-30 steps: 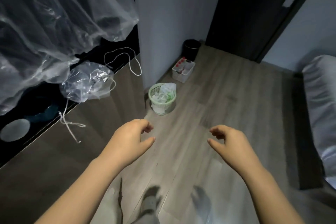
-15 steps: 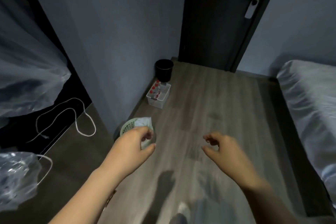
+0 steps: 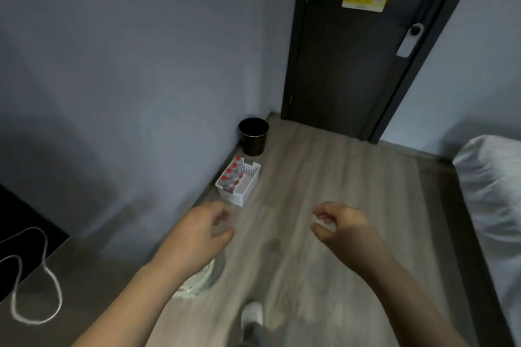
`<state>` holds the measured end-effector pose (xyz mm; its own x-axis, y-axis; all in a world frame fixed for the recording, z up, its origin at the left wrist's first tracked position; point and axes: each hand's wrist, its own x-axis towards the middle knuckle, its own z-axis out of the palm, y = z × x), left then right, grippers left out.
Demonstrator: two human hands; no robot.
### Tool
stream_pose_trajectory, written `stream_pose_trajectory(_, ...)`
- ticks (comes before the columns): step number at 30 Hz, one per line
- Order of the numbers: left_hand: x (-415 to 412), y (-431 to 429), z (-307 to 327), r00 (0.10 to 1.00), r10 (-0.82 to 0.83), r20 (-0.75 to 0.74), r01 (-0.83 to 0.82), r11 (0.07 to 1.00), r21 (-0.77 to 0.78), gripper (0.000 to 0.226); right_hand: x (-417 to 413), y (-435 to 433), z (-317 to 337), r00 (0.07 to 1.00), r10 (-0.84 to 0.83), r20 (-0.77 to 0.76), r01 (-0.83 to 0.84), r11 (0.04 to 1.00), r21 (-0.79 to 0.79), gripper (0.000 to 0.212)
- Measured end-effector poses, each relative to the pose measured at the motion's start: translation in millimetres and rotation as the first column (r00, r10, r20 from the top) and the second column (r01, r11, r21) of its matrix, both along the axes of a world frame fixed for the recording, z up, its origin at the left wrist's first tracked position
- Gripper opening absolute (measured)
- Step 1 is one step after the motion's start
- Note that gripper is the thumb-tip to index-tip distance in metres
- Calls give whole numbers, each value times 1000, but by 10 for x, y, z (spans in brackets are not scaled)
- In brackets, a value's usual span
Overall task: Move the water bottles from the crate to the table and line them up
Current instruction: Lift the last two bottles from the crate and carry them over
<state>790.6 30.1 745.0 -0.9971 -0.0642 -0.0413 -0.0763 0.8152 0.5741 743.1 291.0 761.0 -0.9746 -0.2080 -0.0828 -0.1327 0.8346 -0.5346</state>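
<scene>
Standing nearer than half a second ago, the white crate (image 3: pixel 236 197) now sits just left of frame centre on the floor against the wall, with the red-capped water bottles (image 3: pixel 231 177) upright along its left side. The left hand (image 3: pixel 197 234) and right hand (image 3: pixel 346 229) still hover below it, fingers loosely curled, holding nothing. The green basket (image 3: pixel 198 280) has slipped under the left forearm.

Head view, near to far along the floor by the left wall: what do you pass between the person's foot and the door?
white shoe → pale green basket → white crate holding red-capped water bottles → black bin → dark door
</scene>
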Motion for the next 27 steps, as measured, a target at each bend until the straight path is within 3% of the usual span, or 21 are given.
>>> stream_pose_trajectory(9,-1883,94,-170,999,41,22,-43,994,96,20,-1870,45,-19,996,85,-20,-83,995,63,28)
stream_pose_trajectory(16,-3094,144,-219,997,47,65,-49,999,22,19,-3218,107,-77,989,146,13,-147,987,72,30)
stream_pose_trajectory(24,-4341,221,-390,959,273,68,-273,962,-14,22,-4975,11,-291,946,320,43,-322,946,38,31)
stream_pose_trajectory(27,-4686,279,-381,922,374,104,-376,927,-3,34,-5557,-43,-337,919,383,89,-387,921,36,31)
